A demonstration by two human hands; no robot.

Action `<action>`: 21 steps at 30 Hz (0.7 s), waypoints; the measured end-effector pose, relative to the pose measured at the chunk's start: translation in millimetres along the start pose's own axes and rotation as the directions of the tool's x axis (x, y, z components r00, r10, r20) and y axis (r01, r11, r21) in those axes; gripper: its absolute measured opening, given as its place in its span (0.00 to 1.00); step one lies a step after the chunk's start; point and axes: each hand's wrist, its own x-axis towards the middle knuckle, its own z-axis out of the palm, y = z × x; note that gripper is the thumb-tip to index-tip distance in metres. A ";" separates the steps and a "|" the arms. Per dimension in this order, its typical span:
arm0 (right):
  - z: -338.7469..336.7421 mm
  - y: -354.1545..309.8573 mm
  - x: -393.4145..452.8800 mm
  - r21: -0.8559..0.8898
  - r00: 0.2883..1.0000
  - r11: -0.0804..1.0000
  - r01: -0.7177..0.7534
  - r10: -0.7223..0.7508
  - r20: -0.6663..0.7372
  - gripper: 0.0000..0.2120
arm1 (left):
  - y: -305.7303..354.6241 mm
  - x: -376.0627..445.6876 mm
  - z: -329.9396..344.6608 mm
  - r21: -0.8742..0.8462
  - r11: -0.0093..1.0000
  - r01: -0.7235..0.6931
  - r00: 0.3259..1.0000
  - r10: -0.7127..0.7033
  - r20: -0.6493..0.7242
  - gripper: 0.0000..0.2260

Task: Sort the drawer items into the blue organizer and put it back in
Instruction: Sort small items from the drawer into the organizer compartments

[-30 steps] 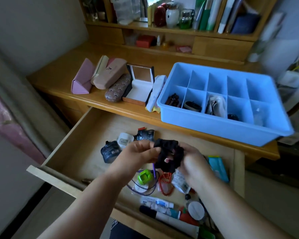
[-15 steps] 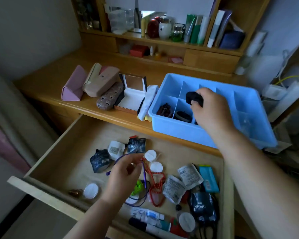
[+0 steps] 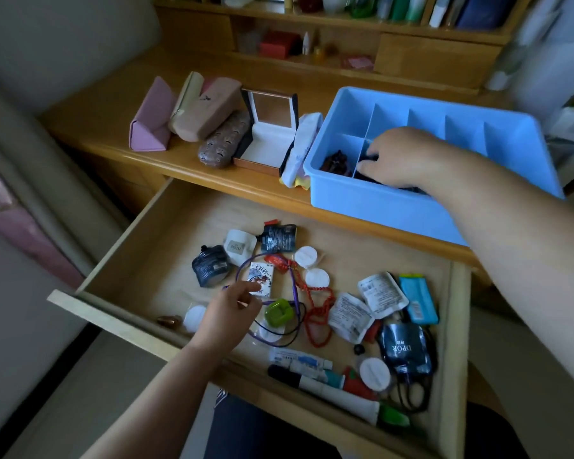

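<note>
The blue organizer stands on the desk top, right of centre. My right hand reaches down into its front row, second compartment from the left, with its fingers curled on a black scrunchie. A dark brown clip lies in the compartment to the left. Below, the open wooden drawer holds several loose items. My left hand hovers over them, its index finger stretched onto a small white packet. A purple cord, a green case and a red bead string lie beside that hand.
On the desk left of the organizer sit a pink case, a beige case, a brown patterned case and an open box. Sachets, tubes and a dark pouch crowd the drawer's right side. Shelves rise behind.
My right hand has carried the black scrunchie from the drawer to the organizer and lowered it into a front compartment. My left hand has moved from the purple cord toward the white packet.
</note>
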 end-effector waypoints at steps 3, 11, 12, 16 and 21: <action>16.8 -1.5 -23.1 0.026 0.999 0.999 0.041 -0.041 0.016 0.33 | 6.5 -4.7 0.0 0.085 0.991 -0.101 0.987 0.090 0.132 0.08; 48.9 -5.7 -80.1 -0.035 0.598 0.870 0.492 -0.367 -0.713 0.12 | 37.7 -20.7 53.8 0.353 0.750 -0.560 0.660 0.145 0.738 0.20; 63.1 -8.7 -95.8 -0.026 0.590 0.829 0.558 -0.419 -0.690 0.10 | 38.9 -22.0 60.7 0.367 0.703 -0.609 0.648 0.174 0.742 0.21; 133.6 -4.3 -143.1 0.180 0.809 0.792 0.583 -0.548 -0.211 0.07 | 40.7 -17.0 70.2 0.503 0.536 -0.678 0.682 0.203 0.703 0.23; 202.5 22.0 -165.2 0.023 0.769 0.863 0.505 -0.463 0.441 0.39 | 24.9 9.0 42.7 0.590 0.703 -0.396 0.848 0.035 0.528 0.22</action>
